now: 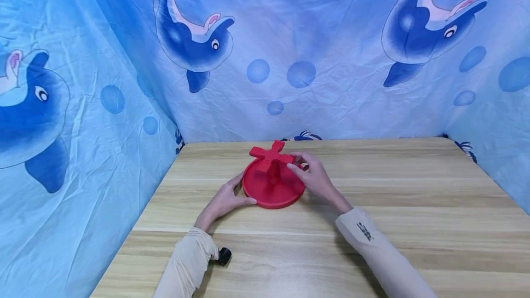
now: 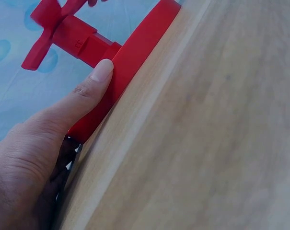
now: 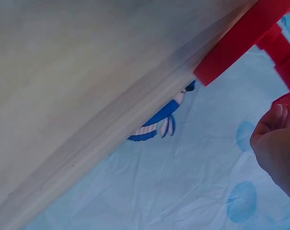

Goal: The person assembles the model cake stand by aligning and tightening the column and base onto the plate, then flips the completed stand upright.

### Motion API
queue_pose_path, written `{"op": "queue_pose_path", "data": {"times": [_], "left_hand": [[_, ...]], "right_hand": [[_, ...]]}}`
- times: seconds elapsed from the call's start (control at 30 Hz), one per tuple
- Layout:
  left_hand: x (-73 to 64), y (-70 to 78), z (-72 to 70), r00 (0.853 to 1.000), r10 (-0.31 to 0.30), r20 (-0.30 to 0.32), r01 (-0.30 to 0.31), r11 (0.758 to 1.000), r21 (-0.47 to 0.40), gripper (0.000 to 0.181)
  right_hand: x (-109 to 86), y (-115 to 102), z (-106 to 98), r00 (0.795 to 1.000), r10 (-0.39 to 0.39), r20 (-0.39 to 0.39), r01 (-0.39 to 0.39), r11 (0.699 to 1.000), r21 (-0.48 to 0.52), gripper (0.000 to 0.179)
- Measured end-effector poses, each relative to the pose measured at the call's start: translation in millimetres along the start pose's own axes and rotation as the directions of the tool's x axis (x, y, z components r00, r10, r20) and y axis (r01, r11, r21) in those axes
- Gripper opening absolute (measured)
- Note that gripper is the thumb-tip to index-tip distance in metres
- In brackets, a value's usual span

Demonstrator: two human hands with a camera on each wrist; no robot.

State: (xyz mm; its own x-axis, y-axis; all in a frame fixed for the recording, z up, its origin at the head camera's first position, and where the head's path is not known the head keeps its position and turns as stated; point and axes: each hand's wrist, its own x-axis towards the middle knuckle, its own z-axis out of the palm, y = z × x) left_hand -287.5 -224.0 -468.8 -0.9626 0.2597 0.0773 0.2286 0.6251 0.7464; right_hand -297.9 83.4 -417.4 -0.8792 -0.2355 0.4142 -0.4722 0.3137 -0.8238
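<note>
At far left, a smiling dolphin is printed on the blue curtain. A pale sleeve leads to the left hand, its thumb straight and spread from the fingers, touching the rim of a round red tray. A small black object sits at that sleeve's cuff. The tray lies flat on the wood-grain counter; a stepped red post rises from its middle, topped by a red four-armed cross. The right hand pinches the cross's right arm between thumb and fingers. Farther right come a pale sleeve with a dark print and another printed dolphin.
</note>
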Motion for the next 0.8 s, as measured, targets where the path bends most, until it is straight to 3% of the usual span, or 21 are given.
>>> {"op": "queue_pose_path", "data": {"times": [0.13, 0.47, 0.8], "left_hand": [[-0.8, 1.1, -0.8, 1.000, 0.008, -0.001, -0.008, 1.000, 0.011, 0.110], [-0.2, -0.4, -0.1, 1.000, -0.002, -0.002, 0.002, 1.000, -0.006, 0.111], [0.1, 0.0, 0.1, 1.000, -0.003, -0.006, 0.003, 1.000, -0.018, 0.108]], "right_hand": [[-7.3, -4.5, 2.0, 1.000, -0.011, 0.009, 0.011, 1.000, -0.006, 0.042], [-6.7, -5.8, -4.2, 0.989, -0.030, -0.147, 0.028, 0.999, -0.016, 0.030], [-0.9, -1.3, -2.1, 0.998, 0.008, -0.054, -0.012, 0.997, -0.071, 0.050]]}}
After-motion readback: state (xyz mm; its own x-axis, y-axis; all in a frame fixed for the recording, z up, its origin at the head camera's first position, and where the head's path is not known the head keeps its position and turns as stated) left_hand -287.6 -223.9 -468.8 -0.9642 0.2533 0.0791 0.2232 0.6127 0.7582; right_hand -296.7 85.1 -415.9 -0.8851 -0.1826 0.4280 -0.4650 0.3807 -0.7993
